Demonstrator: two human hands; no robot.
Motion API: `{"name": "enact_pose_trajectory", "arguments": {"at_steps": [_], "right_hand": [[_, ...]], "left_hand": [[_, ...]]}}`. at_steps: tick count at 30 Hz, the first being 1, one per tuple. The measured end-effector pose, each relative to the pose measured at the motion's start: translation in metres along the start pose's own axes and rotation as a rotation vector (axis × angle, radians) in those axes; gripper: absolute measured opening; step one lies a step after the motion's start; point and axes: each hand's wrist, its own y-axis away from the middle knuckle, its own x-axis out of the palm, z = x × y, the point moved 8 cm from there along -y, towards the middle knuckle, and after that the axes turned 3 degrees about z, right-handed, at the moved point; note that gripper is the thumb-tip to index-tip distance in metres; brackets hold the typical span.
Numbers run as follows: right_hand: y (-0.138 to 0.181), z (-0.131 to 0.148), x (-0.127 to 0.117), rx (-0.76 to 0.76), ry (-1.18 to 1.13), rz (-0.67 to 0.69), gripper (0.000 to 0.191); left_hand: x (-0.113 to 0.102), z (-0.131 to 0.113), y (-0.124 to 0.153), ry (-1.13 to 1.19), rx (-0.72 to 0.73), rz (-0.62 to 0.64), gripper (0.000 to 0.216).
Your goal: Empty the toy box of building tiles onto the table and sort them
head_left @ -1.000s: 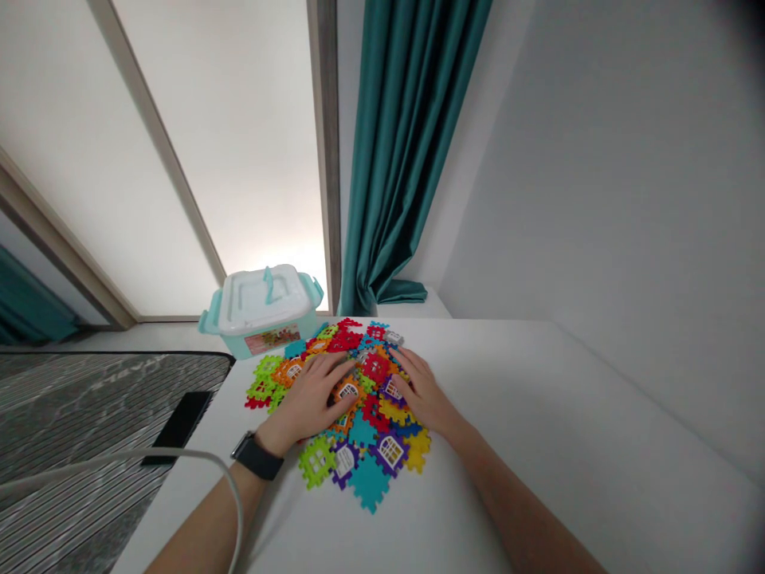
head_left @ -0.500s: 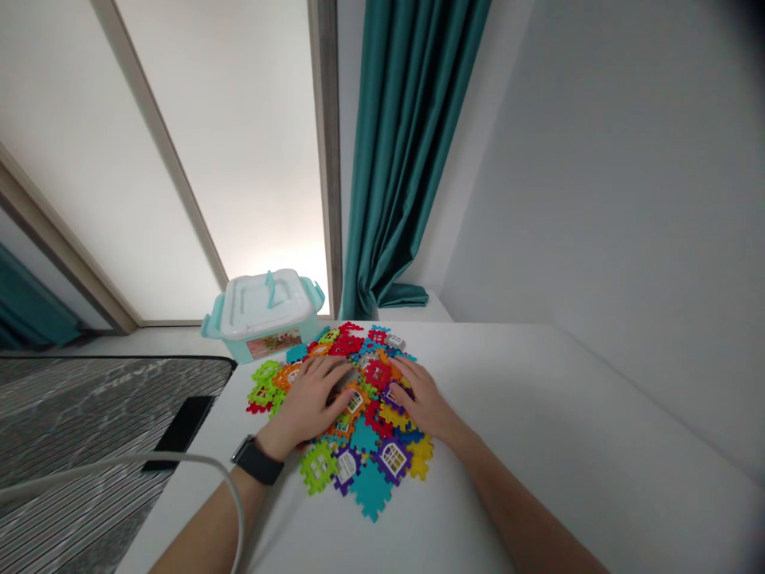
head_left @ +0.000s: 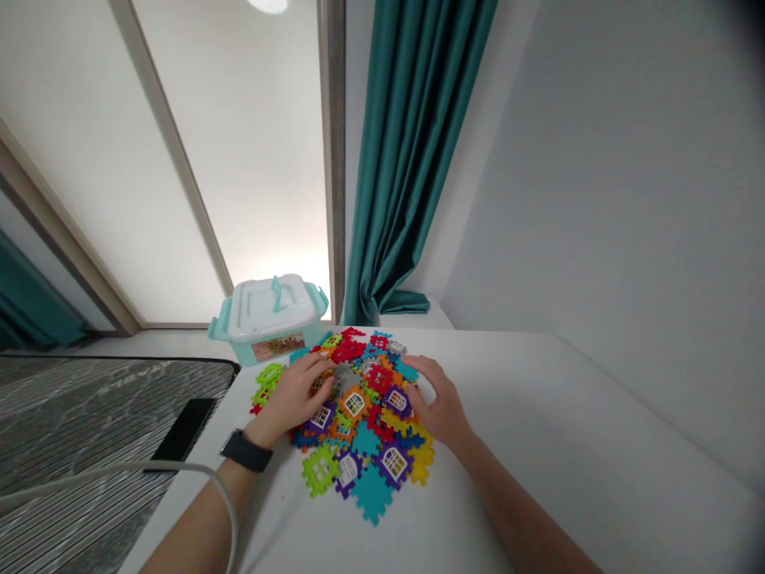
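Note:
A heap of colourful interlocking plastic tiles (head_left: 366, 438) with notched edges lies on the white table (head_left: 514, 414). My left hand (head_left: 297, 392) rests over the heap's left side, fingers apart, near a purple window tile (head_left: 322, 416) and a grey tile (head_left: 345, 379). At the right edge, my right hand (head_left: 439, 402) is spread, its fingertips by a light blue tile (head_left: 408, 369) and a purple window tile (head_left: 397, 402). Neither hand visibly grips a tile. Closest to me in the heap are a large blue tile (head_left: 374, 492) and a green tile (head_left: 319, 470).
A lidded turquoise storage box (head_left: 273, 319) stands behind the heap to the left. On the table's left edge lies a black phone-like slab (head_left: 182, 433). A pale cable (head_left: 179, 465) crosses over my left forearm. A green curtain (head_left: 406, 175) hangs behind the table.
My hands have moved apart: the left shifted leftward, uncovering a purple window tile and a grey tile, and the right drew outward to the heap's right edge. The view has tilted slightly.

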Motion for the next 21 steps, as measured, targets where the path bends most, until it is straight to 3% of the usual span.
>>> {"name": "enact_pose_trajectory", "arguments": {"at_steps": [8, 15, 21], "right_hand": [[0.0, -0.003, 0.009, 0.02, -0.024, 0.035, 0.037], [0.003, 0.001, 0.021, 0.03, -0.045, 0.081, 0.024], [0.005, 0.004, 0.026, 0.053, -0.063, 0.132, 0.024]], "left_hand": [[0.005, -0.004, 0.0, 0.015, 0.024, 0.03, 0.021], [0.008, -0.01, 0.0, 0.01, 0.043, 0.052, 0.02], [0.012, -0.022, 0.0, 0.039, 0.07, 0.152, 0.03]]}}
